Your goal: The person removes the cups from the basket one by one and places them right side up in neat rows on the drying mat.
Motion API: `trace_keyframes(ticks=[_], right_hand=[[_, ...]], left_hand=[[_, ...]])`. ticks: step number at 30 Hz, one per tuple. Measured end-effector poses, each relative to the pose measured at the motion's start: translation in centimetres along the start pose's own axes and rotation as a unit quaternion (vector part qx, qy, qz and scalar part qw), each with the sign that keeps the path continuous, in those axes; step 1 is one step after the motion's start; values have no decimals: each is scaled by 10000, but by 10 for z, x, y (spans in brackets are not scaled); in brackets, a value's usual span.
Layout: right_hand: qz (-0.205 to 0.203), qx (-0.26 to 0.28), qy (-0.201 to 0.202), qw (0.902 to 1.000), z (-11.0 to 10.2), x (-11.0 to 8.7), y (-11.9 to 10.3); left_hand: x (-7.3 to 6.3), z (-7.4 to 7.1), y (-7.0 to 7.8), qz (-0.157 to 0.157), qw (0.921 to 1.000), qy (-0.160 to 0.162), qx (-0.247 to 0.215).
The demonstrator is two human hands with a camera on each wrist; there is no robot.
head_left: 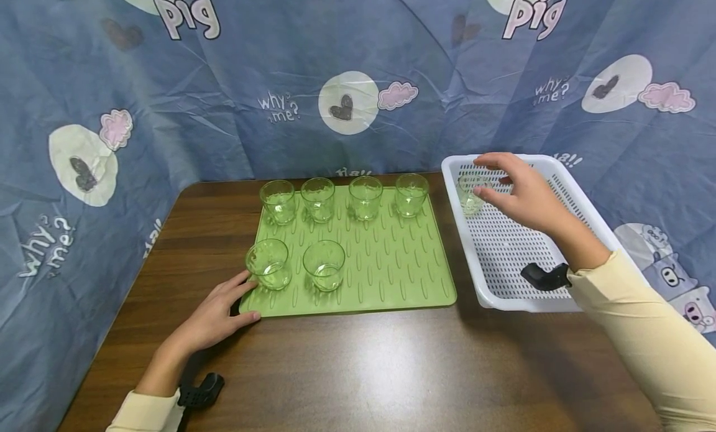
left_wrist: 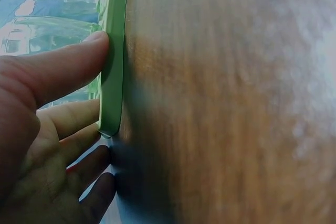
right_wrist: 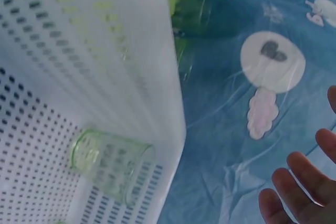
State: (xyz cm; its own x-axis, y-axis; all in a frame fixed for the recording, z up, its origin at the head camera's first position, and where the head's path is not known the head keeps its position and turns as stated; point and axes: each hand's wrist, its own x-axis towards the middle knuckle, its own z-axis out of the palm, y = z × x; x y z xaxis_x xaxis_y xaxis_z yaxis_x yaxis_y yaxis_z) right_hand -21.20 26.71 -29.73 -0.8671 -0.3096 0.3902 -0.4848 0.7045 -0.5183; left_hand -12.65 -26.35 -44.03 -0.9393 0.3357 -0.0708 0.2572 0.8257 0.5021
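Observation:
My left hand [head_left: 217, 312] lies at the near left corner of a green ribbed mat [head_left: 391, 264]. In the left wrist view its thumb rests along the mat's edge, with the other fingers loosely spread around the corner. Close to its fingertips stands a clear glass [head_left: 268, 265], and a second glass [head_left: 325, 267] is to the right of that one. Over a white basket [head_left: 475, 276] hovers my right hand [head_left: 526, 196], fingers apart and holding nothing. A glass [right_wrist: 113, 166] stands in the basket's far left corner, below and left of those fingers.
Along the mat's back edge several more glasses [head_left: 366, 199] form a row. The brown wooden table [head_left: 335, 370] extends in front of the mat. A blue printed cloth [head_left: 252, 59] hangs right behind the table and basket.

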Motion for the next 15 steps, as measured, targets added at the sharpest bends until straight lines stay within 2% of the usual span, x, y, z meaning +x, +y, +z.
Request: trace_keyframes(ticks=[4,15], right_hand=[[318,214,-143,9992,-1,8,8],[1133,355,-238,9926,3,18,31]], left_hand=[[0,0,0,-16,10000,3,6],[0,-1,0,-68,10000,-34,-29]])
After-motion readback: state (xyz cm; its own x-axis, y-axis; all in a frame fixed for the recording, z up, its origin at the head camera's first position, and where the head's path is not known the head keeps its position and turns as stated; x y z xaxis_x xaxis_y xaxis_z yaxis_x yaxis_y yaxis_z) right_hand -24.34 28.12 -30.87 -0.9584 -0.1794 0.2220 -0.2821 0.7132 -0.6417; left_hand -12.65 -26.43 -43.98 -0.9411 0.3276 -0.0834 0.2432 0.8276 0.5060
